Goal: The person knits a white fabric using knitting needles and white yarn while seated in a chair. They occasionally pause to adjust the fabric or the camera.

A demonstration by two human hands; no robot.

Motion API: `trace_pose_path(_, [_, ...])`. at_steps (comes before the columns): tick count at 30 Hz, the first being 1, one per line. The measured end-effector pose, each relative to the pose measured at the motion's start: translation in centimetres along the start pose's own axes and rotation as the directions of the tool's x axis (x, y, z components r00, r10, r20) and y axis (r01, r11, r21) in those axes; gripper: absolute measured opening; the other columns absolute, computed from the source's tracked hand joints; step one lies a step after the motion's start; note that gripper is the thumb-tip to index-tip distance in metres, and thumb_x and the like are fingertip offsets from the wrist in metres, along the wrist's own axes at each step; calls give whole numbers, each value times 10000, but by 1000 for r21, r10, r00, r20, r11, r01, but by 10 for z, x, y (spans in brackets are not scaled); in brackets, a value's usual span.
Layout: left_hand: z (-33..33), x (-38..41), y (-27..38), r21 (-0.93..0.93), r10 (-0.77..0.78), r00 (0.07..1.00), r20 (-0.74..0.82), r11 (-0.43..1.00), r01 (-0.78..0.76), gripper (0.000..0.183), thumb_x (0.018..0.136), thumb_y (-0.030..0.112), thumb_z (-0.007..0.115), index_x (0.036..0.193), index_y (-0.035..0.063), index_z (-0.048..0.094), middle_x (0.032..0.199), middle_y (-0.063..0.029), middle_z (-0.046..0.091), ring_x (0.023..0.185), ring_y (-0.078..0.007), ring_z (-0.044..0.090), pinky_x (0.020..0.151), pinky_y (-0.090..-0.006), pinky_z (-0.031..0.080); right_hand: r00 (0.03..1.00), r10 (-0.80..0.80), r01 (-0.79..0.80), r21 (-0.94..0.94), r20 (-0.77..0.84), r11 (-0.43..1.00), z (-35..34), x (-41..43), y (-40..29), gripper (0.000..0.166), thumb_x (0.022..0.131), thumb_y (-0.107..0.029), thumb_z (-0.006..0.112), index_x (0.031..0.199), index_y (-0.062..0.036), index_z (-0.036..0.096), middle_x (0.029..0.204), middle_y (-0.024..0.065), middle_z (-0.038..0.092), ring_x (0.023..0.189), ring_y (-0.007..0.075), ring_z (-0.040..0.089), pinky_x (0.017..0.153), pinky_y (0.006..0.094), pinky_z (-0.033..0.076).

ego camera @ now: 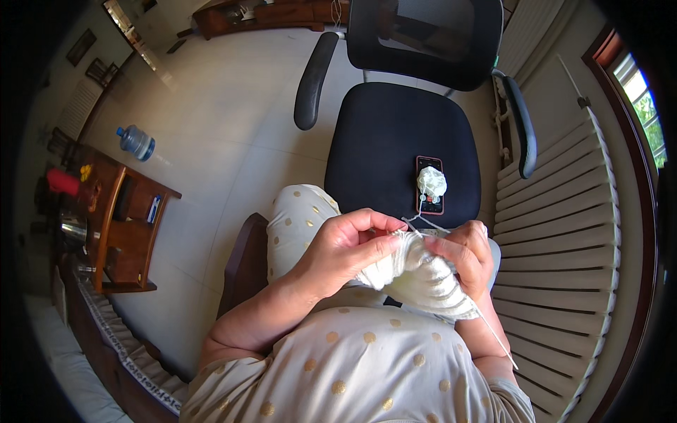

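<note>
Cream-coloured knitting [423,275] hangs between my hands above my lap. My left hand [351,243] pinches its upper edge between thumb and forefinger. On the other side my right hand [468,251] grips the work, with thumb and forefinger close to a needle tip at the top edge. A thin pale knitting needle [499,341] sticks out of the lower right corner beside my forearm. White yarn [421,203] runs from the ball of yarn [432,181] to my right hand. That ball rests on a smartphone [436,206] with a lit screen, lying on the chair seat.
A black office chair [402,121] faces me, with armrests on both sides. Along the right wall runs a white radiator [555,254] below a window. To the left are a wooden side table [127,232] and a blue water-cooler bottle [136,143] on the tiled floor.
</note>
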State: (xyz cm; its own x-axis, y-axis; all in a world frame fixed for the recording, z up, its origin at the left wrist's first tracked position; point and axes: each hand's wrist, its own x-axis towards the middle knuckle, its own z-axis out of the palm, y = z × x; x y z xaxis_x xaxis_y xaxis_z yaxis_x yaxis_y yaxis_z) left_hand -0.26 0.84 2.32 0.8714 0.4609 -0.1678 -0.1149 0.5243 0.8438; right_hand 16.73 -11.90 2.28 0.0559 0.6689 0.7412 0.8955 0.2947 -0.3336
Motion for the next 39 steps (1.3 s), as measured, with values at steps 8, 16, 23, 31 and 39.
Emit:
trace_pose_path(8, [-1,2,-6,120,110,993,-29,987,-106,128,896,5,611,1018,-10,647,972,-24,625,870,-73,593,785,-226,495,1000,-11,10,75,12,997,-2,2,-5,311,614,-215,779,894,-106,698,721,11,529,629,175,491,606,310,352])
trace_pose_path(16, [4,0,-6,149,139,988,-62,980,-129,111,900,9,611,1007,-8,637,936,-14,625,844,-69,596,763,-224,499,999,-31,31,-23,9,999,1,4,-8,333,593,-211,775,901,-110,698,725,7,523,645,169,494,613,310,355])
trace_pose_path(23, [5,1,-17,175,152,987,-44,974,-142,80,908,19,608,985,5,624,919,-8,624,837,-68,593,752,-216,500,986,25,-1,-147,162,989,2,17,-4,277,674,-220,711,903,-74,657,755,42,554,676,211,515,633,337,379])
trace_pose_path(31, [5,3,-26,557,427,902,60,735,-385,65,878,-45,614,941,-32,626,904,-38,584,798,-67,575,692,-201,472,939,-55,-45,277,340,960,6,43,13,457,706,-252,729,1065,10,624,921,146,607,879,328,583,786,382,463])
trace_pose_path(39, [7,4,-18,274,341,934,-107,913,-302,222,880,-11,635,1091,27,579,817,34,511,697,1,477,624,-157,419,995,-70,80,-139,77,987,0,16,-3,348,562,-202,756,895,-103,730,634,-8,421,562,147,426,524,306,330])
